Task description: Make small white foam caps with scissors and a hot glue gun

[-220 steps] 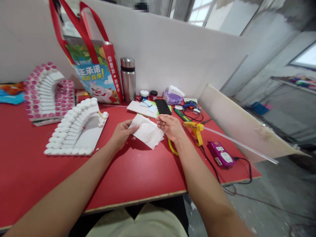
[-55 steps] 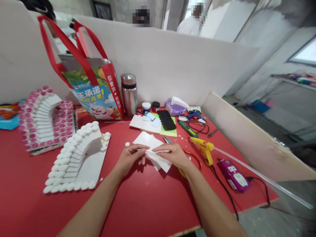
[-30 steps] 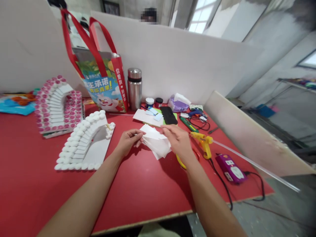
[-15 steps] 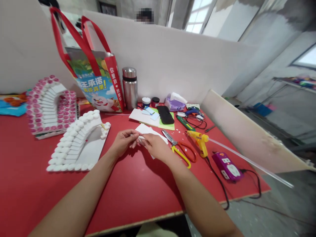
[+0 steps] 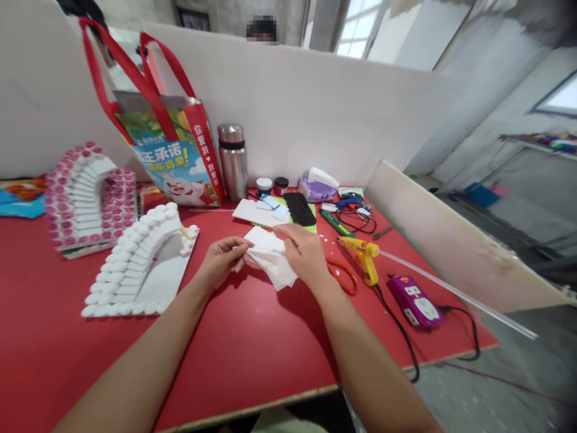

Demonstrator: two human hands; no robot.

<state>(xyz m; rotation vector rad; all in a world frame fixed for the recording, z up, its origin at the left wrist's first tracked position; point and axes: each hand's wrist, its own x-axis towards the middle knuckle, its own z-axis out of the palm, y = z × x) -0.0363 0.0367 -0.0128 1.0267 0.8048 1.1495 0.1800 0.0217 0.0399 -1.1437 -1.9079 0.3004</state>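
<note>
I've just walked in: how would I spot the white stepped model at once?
On the red table, find the big shopping bag with red handles. The white stepped model sits in front of it, left of the person's left hand. Its rounded edge pieces are white, while the similar model behind it is studded with pink.

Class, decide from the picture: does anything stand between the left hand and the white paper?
Nothing visible does: the left hand pinches the white paper directly at its left edge. The orange handle lies aside, beyond the right hand.
</note>
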